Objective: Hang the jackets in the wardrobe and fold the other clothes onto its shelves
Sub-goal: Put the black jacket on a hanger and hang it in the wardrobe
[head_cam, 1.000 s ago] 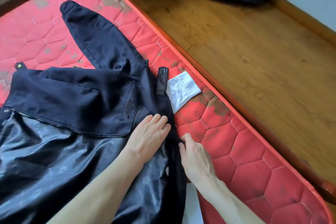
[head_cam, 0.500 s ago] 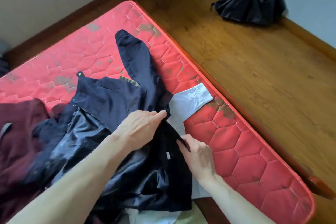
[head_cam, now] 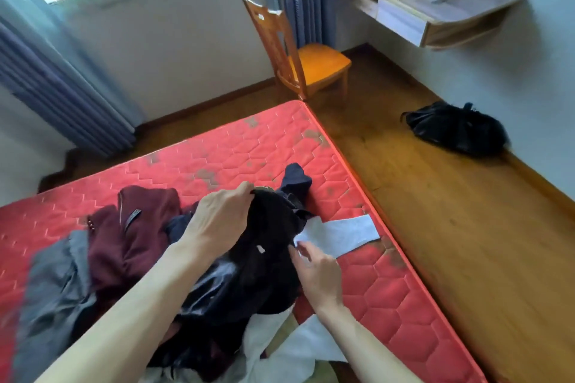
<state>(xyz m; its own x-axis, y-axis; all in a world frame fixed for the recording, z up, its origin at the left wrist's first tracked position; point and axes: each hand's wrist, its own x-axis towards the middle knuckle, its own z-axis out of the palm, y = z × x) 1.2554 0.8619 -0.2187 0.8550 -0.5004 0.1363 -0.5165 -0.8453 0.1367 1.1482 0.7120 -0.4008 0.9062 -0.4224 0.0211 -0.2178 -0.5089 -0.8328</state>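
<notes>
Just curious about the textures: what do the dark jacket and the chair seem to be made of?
Jacket: matte navy woven cloth outside, probably, with a glossy black lining that catches light, likely synthetic. Chair: wood with a shiny orange varnish, judging by its carved back and glare.

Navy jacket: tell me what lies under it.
A white garment sticks out from under the navy jacket, with more white cloth near the bottom edge. A maroon garment lies beside it. Anything else beneath is covered.

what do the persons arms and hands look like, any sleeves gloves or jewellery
Both forearms are bare as far as the frame shows, with no sleeve in view. The left hand and right hand wear no gloves. No ring, watch or bracelet shows on the visible sides of the fingers and wrists.
</notes>
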